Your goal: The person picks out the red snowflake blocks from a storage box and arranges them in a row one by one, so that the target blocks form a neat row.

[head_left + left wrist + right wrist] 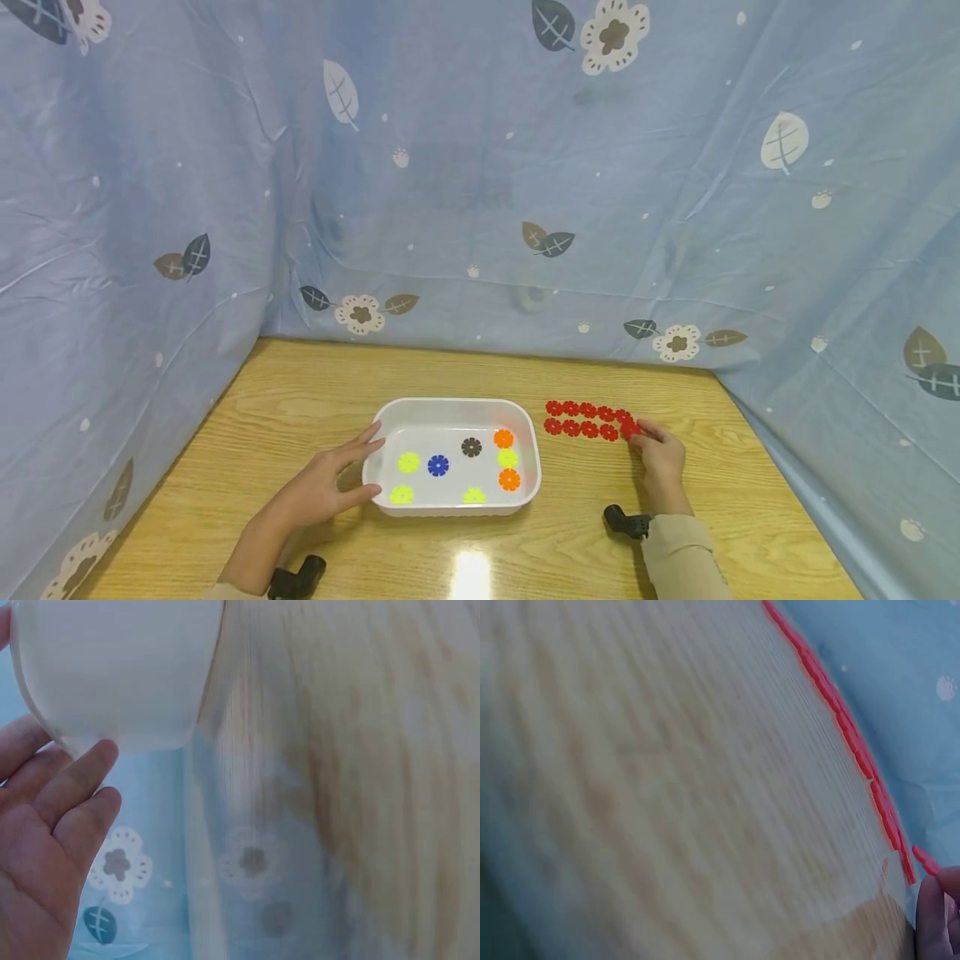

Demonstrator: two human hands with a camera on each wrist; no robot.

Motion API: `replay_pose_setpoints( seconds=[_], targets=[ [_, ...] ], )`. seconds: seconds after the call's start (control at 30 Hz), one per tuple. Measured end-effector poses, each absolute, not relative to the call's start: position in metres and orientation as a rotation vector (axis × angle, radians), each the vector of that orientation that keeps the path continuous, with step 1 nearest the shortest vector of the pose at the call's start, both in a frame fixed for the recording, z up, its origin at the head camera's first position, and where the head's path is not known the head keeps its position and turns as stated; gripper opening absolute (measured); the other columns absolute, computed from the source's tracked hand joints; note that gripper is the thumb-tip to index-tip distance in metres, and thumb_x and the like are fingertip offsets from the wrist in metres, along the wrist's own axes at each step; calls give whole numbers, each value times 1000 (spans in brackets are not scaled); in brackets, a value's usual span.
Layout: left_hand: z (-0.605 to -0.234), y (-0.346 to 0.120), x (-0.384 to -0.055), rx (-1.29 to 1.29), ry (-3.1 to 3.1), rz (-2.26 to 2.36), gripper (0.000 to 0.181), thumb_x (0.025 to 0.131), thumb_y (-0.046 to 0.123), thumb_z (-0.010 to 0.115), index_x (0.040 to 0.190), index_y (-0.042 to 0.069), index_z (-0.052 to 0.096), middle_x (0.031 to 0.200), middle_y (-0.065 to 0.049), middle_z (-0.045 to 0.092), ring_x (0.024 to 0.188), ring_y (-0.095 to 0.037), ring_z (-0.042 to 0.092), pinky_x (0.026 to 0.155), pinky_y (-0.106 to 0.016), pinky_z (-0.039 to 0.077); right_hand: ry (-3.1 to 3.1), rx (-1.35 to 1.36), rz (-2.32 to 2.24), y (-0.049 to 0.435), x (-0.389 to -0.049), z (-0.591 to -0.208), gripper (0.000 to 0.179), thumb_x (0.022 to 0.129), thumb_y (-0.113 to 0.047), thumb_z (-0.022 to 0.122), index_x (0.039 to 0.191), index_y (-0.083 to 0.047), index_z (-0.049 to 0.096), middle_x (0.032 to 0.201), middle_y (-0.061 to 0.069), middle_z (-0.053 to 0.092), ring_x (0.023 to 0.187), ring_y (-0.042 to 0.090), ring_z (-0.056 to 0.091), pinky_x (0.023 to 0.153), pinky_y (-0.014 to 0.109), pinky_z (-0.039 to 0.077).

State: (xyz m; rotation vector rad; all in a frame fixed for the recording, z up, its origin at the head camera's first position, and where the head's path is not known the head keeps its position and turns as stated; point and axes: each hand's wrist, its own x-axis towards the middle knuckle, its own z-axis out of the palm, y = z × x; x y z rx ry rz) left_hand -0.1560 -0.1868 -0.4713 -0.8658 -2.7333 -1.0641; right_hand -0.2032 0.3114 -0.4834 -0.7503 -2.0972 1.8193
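Note:
My right hand [662, 460] pinches a red notched disc [630, 427] at the right end of two rows of red discs [588, 410] on the table. In the right wrist view the pinched disc [926, 860] tilts up between thumb and finger, just above the row's end. My left hand [324, 483] rests at the left side of a white tray [450, 408], fingers spread along its rim. Inside the tray lie several notched discs: yellow, orange, a blue disc [438, 465] and a brown disc [471, 447]. In the left wrist view the fingers touch the tray's outer wall [120, 675].
The wooden table [570, 542] reaches back to a blue patterned curtain [465, 208], which also hangs along both sides. A black wrist camera [626, 522] sits by the right sleeve, another black wrist camera [297, 577] by the left.

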Motion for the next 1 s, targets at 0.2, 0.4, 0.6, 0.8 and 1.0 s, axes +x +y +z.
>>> replay_pose_setpoints(
  seconds=[0.2,0.4,0.6,0.8,1.0],
  targets=[
    [-472,-187,-156,-852,-2747,-1057,59,84,31,70,135,6,53,150,-10,38,131,-35,43,100,-57,41,-2286,-754,1567,312,-204,-488,37,86,2,58,122,7,59,119,28,58,97,18,55,67,12,44],
    [-473,-187,-156,-848,-2752,-1054,59,85,31,70,135,7,53,150,-9,37,131,-34,43,101,-57,41,-2499,-703,1294,314,-204,-490,35,88,-3,55,121,5,60,120,29,58,109,41,52,87,47,47],
    [-472,-187,-157,-858,-2746,-1046,59,84,32,70,135,7,53,150,-10,38,131,-34,44,100,-56,41,-2598,-690,1188,314,-204,-489,34,88,-5,53,120,6,60,124,30,56,111,46,50,88,52,46],
    [-472,-188,-157,-860,-2746,-1048,59,84,31,70,135,6,53,150,-10,38,131,-34,44,100,-57,42,-2599,-697,1259,318,-203,-488,34,90,-7,55,121,7,60,127,29,55,119,46,46,97,53,42],
    [-472,-189,-158,-872,-2750,-1024,59,85,32,69,136,6,52,150,-11,38,130,-35,44,100,-57,41,-2546,-716,1430,320,-187,-477,40,94,-17,51,129,5,54,132,27,52,116,38,52,81,31,52]
  ],
)
